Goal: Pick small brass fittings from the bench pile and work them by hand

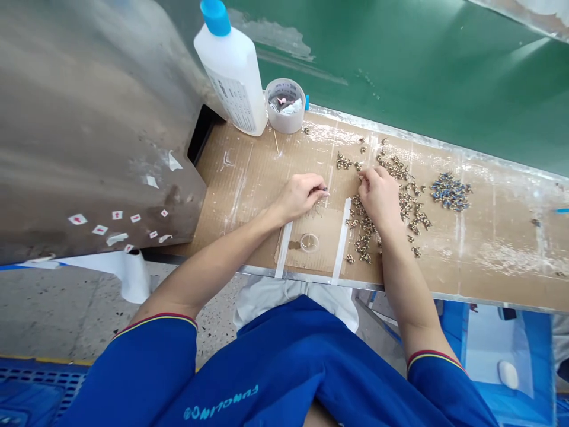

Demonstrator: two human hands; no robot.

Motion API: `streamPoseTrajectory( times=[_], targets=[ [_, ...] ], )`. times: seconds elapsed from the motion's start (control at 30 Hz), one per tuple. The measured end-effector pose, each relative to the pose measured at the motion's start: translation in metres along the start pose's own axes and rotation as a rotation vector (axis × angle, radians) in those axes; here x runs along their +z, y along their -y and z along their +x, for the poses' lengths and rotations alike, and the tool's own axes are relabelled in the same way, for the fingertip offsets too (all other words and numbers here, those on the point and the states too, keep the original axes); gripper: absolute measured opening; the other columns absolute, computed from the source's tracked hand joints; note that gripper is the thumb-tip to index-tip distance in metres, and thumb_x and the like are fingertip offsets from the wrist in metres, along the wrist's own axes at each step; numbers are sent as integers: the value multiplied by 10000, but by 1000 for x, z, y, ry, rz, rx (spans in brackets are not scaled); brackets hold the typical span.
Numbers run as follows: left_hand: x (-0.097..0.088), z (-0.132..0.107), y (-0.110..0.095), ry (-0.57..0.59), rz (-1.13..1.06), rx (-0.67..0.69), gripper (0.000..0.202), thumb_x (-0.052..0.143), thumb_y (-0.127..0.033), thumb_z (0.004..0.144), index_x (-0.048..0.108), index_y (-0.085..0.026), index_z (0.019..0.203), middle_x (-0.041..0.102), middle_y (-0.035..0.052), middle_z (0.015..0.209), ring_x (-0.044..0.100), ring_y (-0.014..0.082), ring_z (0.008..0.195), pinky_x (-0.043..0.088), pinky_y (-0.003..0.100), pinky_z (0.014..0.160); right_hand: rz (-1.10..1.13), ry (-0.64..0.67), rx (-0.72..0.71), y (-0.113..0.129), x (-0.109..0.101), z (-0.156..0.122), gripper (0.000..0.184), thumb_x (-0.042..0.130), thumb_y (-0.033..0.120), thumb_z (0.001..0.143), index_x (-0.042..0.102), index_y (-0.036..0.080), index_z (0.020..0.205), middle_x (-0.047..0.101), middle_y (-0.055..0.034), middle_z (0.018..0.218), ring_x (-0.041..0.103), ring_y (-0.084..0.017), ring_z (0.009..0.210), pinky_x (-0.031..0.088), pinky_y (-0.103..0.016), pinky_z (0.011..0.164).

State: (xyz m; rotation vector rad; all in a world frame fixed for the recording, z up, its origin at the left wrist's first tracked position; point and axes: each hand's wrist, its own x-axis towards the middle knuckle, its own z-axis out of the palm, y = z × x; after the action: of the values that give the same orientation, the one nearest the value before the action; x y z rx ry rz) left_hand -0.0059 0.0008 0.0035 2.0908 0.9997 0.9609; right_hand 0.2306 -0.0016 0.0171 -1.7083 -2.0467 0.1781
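My left hand (299,197) is closed in a pinch above a taped cardboard patch (331,228). A small dark piece shows at its fingertips, too small to name. To its right, my right hand (380,193) has its fingers drawn together at the edge of a spread of small brass-coloured metal parts (393,168). Whether a part is between those fingertips is hidden. Farther right lies a separate heap of similar parts with blue on them (450,191). A small round clear dish (309,242) sits on the patch, below my left hand.
A white bottle with a blue cap (235,77) and a tape roll (287,121) holding scraps stand at the back left. A metal panel (102,130) rises on the left. Behind the cardboard-covered bench (498,225) runs a green surface (422,71).
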Motion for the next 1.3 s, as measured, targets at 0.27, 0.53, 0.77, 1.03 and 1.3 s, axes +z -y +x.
streamPoseTrajectory(
  times=[0.27,0.53,0.77,1.03,1.3],
  targets=[
    [5,-3,-4,43,70,-40,249,670,-211,923,540,-167,715,595,-3,699,524,126,640,400,257,636,104,-7,64,-2,-7,-3,217,559,157,868,768,217,868,683,-99,887,663,-274,830,556,-508,843],
    [10,-3,-6,145,230,-41,197,649,-216,908,596,-168,724,603,8,684,530,144,639,374,275,624,633,52,204,34,-8,-19,140,690,311,869,758,213,944,778,-44,883,718,-181,756,628,-354,719],
    [11,-1,-8,215,257,-58,216,638,-230,922,621,-166,716,643,28,714,572,171,677,347,292,633,761,252,235,42,-4,-25,95,729,271,826,744,195,881,780,-41,819,746,-186,743,645,-351,722],
    [12,-2,-6,222,262,-46,237,623,-275,945,652,-167,736,665,40,724,587,178,675,341,296,624,718,260,198,44,-2,-27,89,727,285,856,736,203,889,785,-45,856,760,-195,784,650,-357,750],
    [11,-1,-7,243,258,-55,238,630,-273,948,673,-171,738,684,46,734,607,193,702,358,301,641,733,296,179,41,-1,-28,67,717,271,857,731,209,879,784,-44,849,749,-197,770,646,-365,748]
  ],
)
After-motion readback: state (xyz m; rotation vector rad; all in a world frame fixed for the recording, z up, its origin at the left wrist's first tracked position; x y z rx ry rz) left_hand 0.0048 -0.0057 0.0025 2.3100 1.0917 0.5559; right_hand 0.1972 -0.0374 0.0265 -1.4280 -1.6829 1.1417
